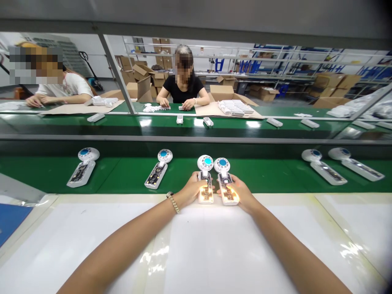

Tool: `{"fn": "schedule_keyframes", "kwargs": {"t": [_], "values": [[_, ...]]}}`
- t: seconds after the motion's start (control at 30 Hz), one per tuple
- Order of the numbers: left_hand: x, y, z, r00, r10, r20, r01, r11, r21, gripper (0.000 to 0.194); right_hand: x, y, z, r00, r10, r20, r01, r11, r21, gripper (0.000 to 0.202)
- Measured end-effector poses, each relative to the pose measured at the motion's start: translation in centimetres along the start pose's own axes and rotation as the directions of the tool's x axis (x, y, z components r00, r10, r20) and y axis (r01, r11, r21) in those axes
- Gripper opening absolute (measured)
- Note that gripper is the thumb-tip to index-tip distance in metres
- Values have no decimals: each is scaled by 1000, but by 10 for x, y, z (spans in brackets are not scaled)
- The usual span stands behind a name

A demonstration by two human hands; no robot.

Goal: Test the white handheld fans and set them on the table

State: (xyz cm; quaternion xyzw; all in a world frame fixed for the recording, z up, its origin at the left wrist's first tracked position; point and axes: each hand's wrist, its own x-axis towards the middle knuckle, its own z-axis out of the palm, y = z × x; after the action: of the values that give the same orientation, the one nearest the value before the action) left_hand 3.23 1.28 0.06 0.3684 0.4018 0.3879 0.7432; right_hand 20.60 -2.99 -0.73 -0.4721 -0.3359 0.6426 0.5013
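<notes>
My left hand (195,188) is closed round a white handheld device with a round, blue-centred head (205,163) and an uncovered circuit board in its handle. A matching device with a round head (222,165) is gripped in my right hand (241,191). Both handles glow with warm orange light, and a thumb lies over each board. The two devices are side by side, heads pointing away from me, at the near edge of the green belt (122,171). Some of my fingers are hidden behind the handles.
More such devices lie on the belt, two at left (81,173) (156,173) and two at right (329,171) (361,167). A white worktop (196,253) is before me. Beyond a metal rail (183,139), white shells (208,121) lie on a second belt. Two people sit opposite.
</notes>
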Motion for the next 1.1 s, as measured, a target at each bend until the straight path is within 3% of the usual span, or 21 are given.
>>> {"fn": "schedule_keyframes", "kwargs": {"t": [0.53, 0.73, 1.1], "values": [[-3, -1, -1, 995, 63, 73, -70, 993, 96, 42, 2, 5, -1, 998, -56, -10, 56, 998, -1, 52], [-1, -3, -2, 998, 52, 48, -56, 994, 99, 41, -1, 0, 2, 999, 10, -33, -10, 1000, -9, 54], [-2, -2, 0, 997, 60, 42, -64, 995, 80, 39, -2, -2, 5, 1000, -7, -30, 8, 1000, 16, 53]]}}
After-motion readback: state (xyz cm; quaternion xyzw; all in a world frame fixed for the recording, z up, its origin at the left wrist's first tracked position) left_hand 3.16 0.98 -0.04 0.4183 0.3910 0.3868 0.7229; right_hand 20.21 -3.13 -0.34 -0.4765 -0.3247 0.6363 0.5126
